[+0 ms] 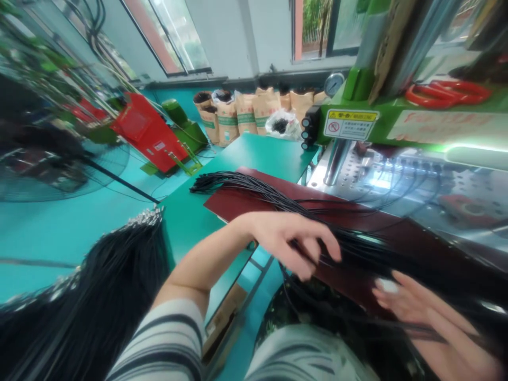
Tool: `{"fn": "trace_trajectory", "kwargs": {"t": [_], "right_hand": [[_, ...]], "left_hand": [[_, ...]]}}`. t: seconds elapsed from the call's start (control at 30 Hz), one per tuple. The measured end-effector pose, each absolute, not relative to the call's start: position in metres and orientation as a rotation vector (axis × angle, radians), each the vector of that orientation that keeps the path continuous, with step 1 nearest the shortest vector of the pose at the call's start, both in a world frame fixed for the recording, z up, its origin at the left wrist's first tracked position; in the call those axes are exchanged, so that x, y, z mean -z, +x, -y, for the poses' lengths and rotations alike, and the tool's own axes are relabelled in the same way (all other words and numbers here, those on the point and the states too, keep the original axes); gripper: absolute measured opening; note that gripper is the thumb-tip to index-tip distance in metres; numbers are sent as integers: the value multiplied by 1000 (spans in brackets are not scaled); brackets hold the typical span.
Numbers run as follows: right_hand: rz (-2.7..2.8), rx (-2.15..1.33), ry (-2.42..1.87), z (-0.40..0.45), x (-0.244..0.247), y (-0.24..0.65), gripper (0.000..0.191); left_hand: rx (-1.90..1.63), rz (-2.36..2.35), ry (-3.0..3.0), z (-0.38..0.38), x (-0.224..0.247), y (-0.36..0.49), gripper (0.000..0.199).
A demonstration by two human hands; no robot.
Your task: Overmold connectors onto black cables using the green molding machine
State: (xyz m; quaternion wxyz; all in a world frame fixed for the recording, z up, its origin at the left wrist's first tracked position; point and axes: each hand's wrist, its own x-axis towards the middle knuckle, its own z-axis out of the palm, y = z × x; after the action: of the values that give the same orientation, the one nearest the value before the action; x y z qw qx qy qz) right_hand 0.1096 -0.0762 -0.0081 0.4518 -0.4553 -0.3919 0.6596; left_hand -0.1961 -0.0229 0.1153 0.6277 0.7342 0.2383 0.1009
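My left hand (pixel 291 241) hovers at the near edge of a long bundle of black cables (pixel 270 193), its fingers bent and apart with nothing visible in them. The bundle lies along a dark red board (pixel 234 203) and runs off to the right. At the lower right, blurred by motion, is my right hand (pixel 432 317), with a white wrap (pixel 387 286) on one fingertip. A dark cable (pixel 420 329) crosses its palm and passes under a finger, so the hand appears closed on it. Loose cables hang over my lap.
A green press (pixel 349 100) with a metal bed (pixel 357 174) and red-handled scissors (pixel 448 94) stands right. Beyond the green table (pixel 270 151) are paper sacks (pixel 246 114). Black cables with silvery ends (pixel 130 264) hang at left, near a fan (pixel 59 159) and a red machine (pixel 151 132).
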Motion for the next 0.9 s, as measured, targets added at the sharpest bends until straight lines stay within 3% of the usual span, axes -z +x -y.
{"fn": "trace_trajectory", "kwargs": {"t": [0.1, 0.27, 0.37, 0.5, 0.77, 0.9], "right_hand": [[913, -1694, -1082, 88, -18, 78, 24], [908, -1542, -1121, 115, -18, 67, 7], [883, -1664, -1127, 117, -3, 77, 9], [883, -1867, -1009, 110, 10, 84, 13], [848, -1879, -821, 109, 24, 90, 14], [727, -1888, -815, 113, 24, 89, 12]], "left_hand": [[69, -478, 1974, 47, -101, -172, 48], [255, -1419, 2622, 91, -42, -163, 19], [167, -1653, 2745, 99, -15, -162, 20], [159, -1591, 2867, 83, -6, -153, 17], [199, -1205, 3065, 56, -15, -145, 11], [-114, -1164, 2870, 43, -40, -161, 12]]}}
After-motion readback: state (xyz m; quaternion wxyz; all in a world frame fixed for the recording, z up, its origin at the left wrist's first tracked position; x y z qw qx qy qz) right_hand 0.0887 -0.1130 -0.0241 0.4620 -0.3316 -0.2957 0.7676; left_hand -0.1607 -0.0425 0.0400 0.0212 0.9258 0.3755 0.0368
